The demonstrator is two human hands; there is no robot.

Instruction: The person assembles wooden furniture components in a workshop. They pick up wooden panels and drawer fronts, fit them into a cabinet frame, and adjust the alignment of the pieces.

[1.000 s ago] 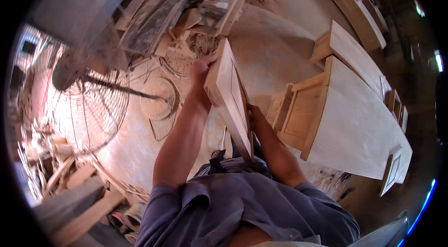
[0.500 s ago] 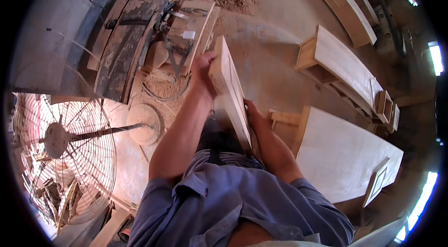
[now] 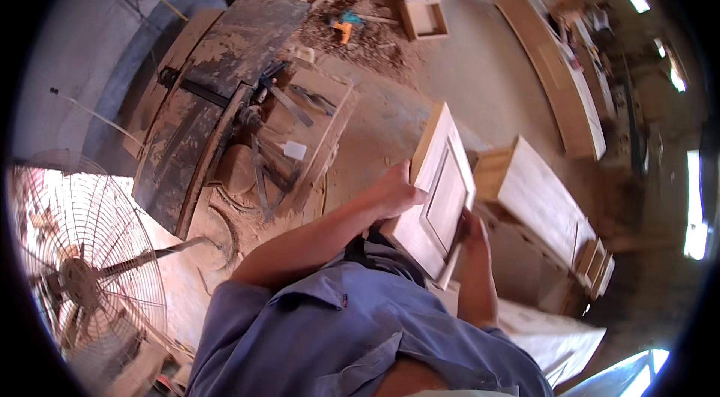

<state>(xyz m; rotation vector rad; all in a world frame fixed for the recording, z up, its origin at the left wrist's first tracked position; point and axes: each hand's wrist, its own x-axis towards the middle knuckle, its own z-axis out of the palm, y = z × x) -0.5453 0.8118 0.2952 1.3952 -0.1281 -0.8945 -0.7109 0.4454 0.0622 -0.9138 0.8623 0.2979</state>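
Between my two hands is a wooden panel door [image 3: 448, 198], pale, with a framed edge and a recessed centre panel. It is held up in front of my body, tilted, with its panelled face turned to the right. My left hand [image 3: 400, 191] is closed on its left edge, thumb lying over the frame. My right hand [image 3: 472, 230] grips the right edge lower down; its fingers are partly hidden behind the door. Past the door on the right stands a long wooden cabinet carcass [image 3: 544, 187].
A dusty machine table [image 3: 214, 59] stands at the left, beside a workbench with tools [image 3: 300, 108]. A large caged fan [image 3: 86, 269] is at the lower left. Farther off lie an orange and teal power tool [image 3: 345, 24], a small open wooden box [image 3: 425, 20] and long boards [image 3: 551, 74].
My body and view have turned. The door has moved to the right and rotated, so its panelled face now shows. Both hands keep hold of it.
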